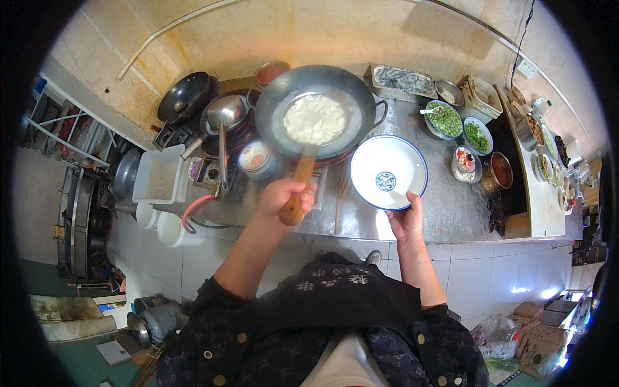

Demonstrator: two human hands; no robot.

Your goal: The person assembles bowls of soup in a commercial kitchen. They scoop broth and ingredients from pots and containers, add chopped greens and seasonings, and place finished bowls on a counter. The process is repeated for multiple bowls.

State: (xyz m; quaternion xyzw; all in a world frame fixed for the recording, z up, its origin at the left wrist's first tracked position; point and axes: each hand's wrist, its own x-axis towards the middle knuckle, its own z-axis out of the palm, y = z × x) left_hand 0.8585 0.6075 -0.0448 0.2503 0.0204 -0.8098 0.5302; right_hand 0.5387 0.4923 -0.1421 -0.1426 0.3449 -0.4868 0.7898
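Note:
My left hand is wrapped round the wooden handle of a large dark wok. White, lumpy, curd-like food lies in pale liquid in the wok's middle. In my right hand is a white bowl with a blue rim and a round blue pattern at its centre, gripped by the near edge. The bowl's inside shows no food. It is tilted beside the wok, just right of the handle. What the right fingers do under the bowl is partly hidden.
Left of the wok are a steel ladle, a tub, a second wok and a white plastic bin. To the right stand bowls of chopped greens, a small topped bowl, a pot of red sauce and a metal tray.

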